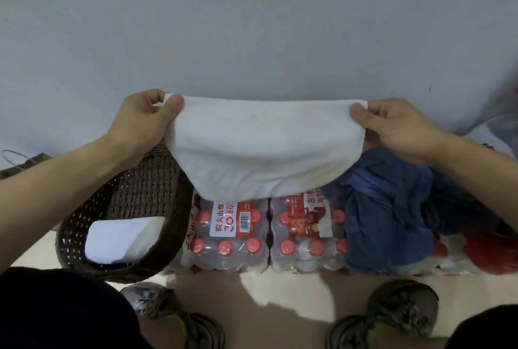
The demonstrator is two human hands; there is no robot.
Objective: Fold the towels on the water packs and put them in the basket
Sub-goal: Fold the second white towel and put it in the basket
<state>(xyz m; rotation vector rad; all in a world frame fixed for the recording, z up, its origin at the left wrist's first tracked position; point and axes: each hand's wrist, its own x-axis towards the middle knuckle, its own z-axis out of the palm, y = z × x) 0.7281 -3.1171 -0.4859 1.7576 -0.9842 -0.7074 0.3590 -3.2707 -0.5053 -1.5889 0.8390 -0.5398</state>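
A white towel hangs stretched between my two hands above the water packs. My left hand pinches its upper left corner and my right hand pinches its upper right corner. The lower edge of the towel sags to just above the packs' red bottle caps. A crumpled blue towel lies on the packs at the right. The dark woven basket stands left of the packs, and a folded white towel lies inside it.
A pale wall rises right behind the packs. My two shoes stand on the light floor in front of them. A brown paper bag sits at the far left. Something red lies at the packs' right end.
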